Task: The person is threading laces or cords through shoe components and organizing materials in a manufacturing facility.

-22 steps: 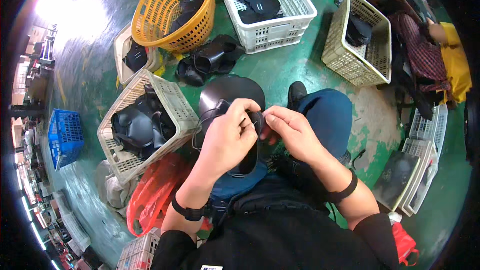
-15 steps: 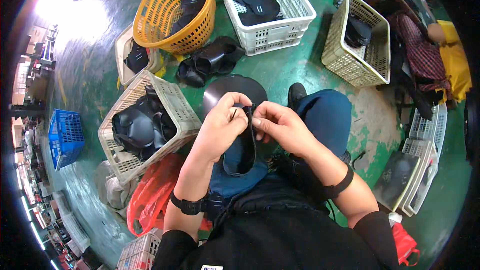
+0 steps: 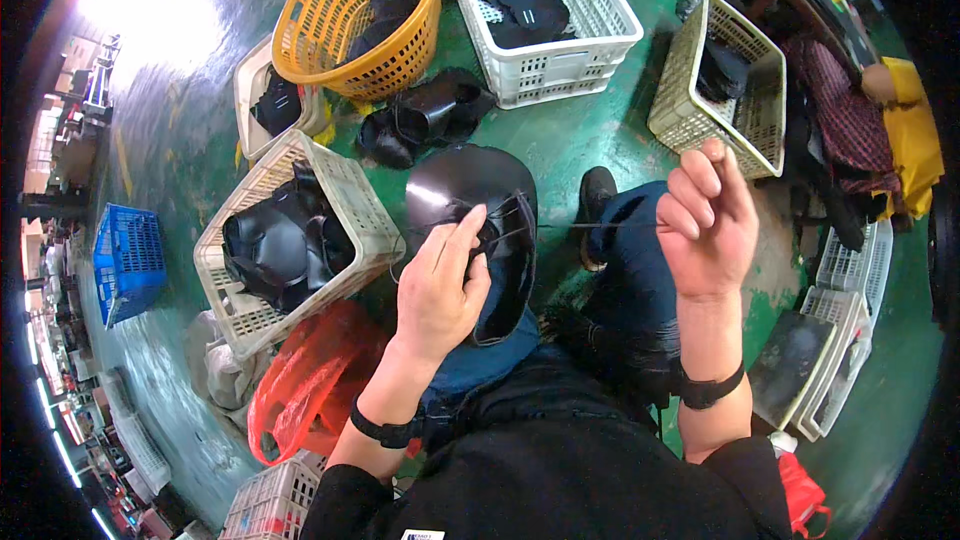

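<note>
Over my lap lies a black leather piece [image 3: 455, 178], smooth, glossy and rounded at the far end, with a curved band along its right side. My left hand [image 3: 437, 285] closes on its edge, fingers pressed together; part of what they pinch is hidden. From beside those fingers a thin dark thread [image 3: 600, 226] runs taut to the right. Raised well out to the right, my right hand [image 3: 708, 220] has its fingers curled in around the thread's other end. Whether a needle is among them I cannot tell.
Left of my knees a cream crate [image 3: 362, 202] holds similar black pieces, with a red plastic bag [image 3: 320, 370] below it. Ahead stand a yellow basket [image 3: 400, 75], a white crate [image 3: 560, 70] and, farther right, a beige crate [image 3: 680, 105]. More black pieces [image 3: 425, 115] lie on the floor.
My hands were close together at the band's edge. The right hand has moved far right and up, drawing the thread out straight; the left has turned palm-down on the piece, now lying flatter.
</note>
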`<state>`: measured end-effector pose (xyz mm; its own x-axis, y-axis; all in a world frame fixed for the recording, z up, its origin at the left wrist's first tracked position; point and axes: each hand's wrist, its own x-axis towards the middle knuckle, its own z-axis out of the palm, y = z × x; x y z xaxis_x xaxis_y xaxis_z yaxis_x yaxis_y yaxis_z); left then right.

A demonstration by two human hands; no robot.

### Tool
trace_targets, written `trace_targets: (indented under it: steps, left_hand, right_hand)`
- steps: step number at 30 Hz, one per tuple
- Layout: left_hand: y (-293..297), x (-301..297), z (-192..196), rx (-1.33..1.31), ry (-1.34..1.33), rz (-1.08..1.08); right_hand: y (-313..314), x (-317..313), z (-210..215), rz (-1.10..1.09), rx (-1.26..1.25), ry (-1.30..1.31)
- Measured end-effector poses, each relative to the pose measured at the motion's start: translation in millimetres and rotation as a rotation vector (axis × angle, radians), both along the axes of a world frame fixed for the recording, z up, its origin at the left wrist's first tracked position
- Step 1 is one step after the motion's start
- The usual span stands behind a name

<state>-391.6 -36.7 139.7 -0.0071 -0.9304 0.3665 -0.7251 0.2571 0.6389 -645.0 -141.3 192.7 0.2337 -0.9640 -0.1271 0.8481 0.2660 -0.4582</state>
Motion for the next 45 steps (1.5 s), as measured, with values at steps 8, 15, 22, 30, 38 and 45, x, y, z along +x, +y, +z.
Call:
trace_targets:
  steps: [8,15,22,30,38,45]
  left_hand:
    - [-4.2,7.1,20.9,0.020,0.035,-0.109]
    - [-17.2,15.6,42.6,0.027,-0.005,-0.107]
    - [-25.4,3.5,72.5,0.199,-0.089,-0.154]
    - [-15.2,-3.4,61.9,0.188,-0.053,-0.083]
    - [-9.1,-5.4,49.6,0.200,-0.057,-0.072]
    - [-9.7,-12.0,44.9,0.154,-0.156,-0.013]
  right_hand:
    - [17.3,62.5,-3.5,0.503,-0.397,1.633]
    - [23.3,71.0,-38.7,0.302,-0.653,1.427]
    - [46.5,70.2,-44.3,0.382,-0.387,1.095]
    - [53.0,71.3,-45.9,0.470,0.062,0.707]
    - [53.2,71.9,-46.3,0.474,0.008,0.743]
    - [52.6,70.5,-46.0,0.498,0.022,0.669]
